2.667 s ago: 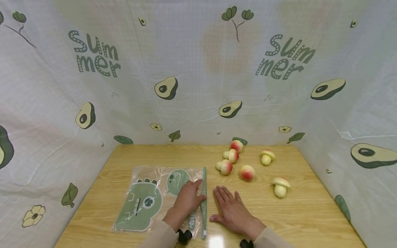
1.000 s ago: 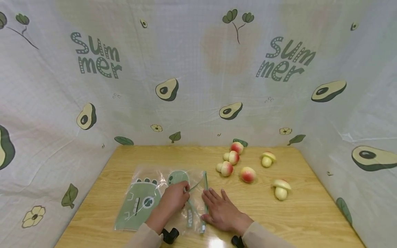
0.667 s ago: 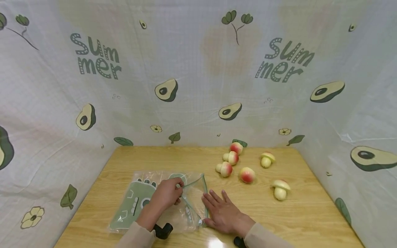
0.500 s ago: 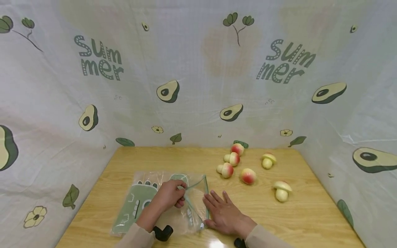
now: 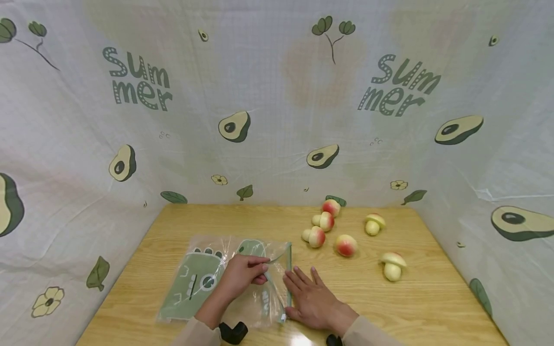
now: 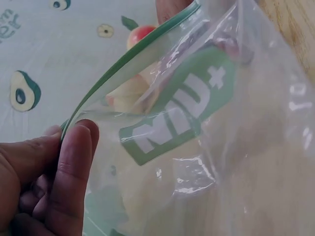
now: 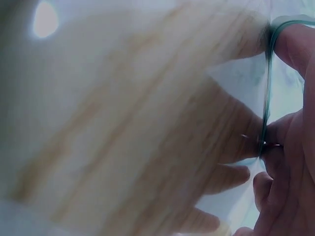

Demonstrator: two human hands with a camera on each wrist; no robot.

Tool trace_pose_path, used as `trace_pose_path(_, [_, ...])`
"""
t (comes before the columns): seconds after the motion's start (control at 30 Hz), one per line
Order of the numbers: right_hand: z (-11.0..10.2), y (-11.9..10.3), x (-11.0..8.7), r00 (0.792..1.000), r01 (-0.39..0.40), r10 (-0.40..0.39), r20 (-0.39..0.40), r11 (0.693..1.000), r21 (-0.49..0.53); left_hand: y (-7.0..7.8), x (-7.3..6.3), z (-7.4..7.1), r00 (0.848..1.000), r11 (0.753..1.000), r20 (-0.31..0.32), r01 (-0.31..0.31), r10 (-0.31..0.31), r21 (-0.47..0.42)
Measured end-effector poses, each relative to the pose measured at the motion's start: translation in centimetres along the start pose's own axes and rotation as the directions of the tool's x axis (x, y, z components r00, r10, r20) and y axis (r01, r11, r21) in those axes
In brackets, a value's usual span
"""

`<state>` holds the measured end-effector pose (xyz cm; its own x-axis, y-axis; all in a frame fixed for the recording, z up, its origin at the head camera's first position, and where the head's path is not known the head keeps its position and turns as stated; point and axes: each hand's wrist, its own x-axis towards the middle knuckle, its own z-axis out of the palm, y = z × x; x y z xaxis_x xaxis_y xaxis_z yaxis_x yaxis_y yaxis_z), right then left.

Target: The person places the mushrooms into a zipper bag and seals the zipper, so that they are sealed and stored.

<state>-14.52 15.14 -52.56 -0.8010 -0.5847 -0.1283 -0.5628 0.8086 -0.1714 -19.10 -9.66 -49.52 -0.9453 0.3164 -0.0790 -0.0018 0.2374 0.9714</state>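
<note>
A clear zip bag [image 5: 207, 283] with a green monster print lies on the wooden table. My left hand [image 5: 242, 276] pinches the upper layer of its mouth between thumb and fingers. In the left wrist view the green-edged rim [image 6: 106, 76] runs up from that pinch, beside a green "NIU+" label [image 6: 170, 118]. My right hand [image 5: 312, 298] is spread flat, fingers straight, at the lower green edge of the mouth [image 5: 289, 269]. The two layers stand apart there. A small pale slider [image 5: 283, 317] sits at the near end.
Several red-and-yellow toy mushrooms lie right of the bag: a near one [image 5: 393, 266], one at the back right [image 5: 374, 224] and one close to the bag [image 5: 314, 237]. A rounded one [image 5: 346, 245] lies among them. A printed cloth [image 5: 268, 86] walls the table [image 5: 207, 218].
My left hand has drawn the bag mouth's upper layer leftward, parting it from the lower. My right hand moved left onto the lower edge. Lately the left hand has shifted slightly right.
</note>
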Motion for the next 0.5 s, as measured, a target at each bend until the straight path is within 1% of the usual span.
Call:
trace_pose_path(0.07, [0.0,0.0,0.0,1.000,0.000,0.000,-0.001,1.000,-0.010,0.1,-0.1,0.1,1.000,1.000,-0.011,0.003,-0.003,-0.031])
trace_pose_path(0.27, [0.1,0.2,-0.1,1.000,-0.006,0.006,0.006,1.000,-0.021,0.6,-0.6,-0.2,0.999,0.997,-0.037,0.003,-0.006,-0.075])
trace_pose_path(0.43, [0.1,0.3,-0.1,1.000,-0.008,0.008,0.004,1.000,-0.016,1.4,-1.2,-0.6,0.996,0.997,-0.089,-0.006,0.000,-0.070])
trace_pose_path(0.5, [0.0,0.4,-0.1,1.000,-0.008,0.008,-0.004,1.000,-0.017,1.5,-1.3,-0.7,0.995,0.998,-0.102,-0.004,-0.003,-0.067])
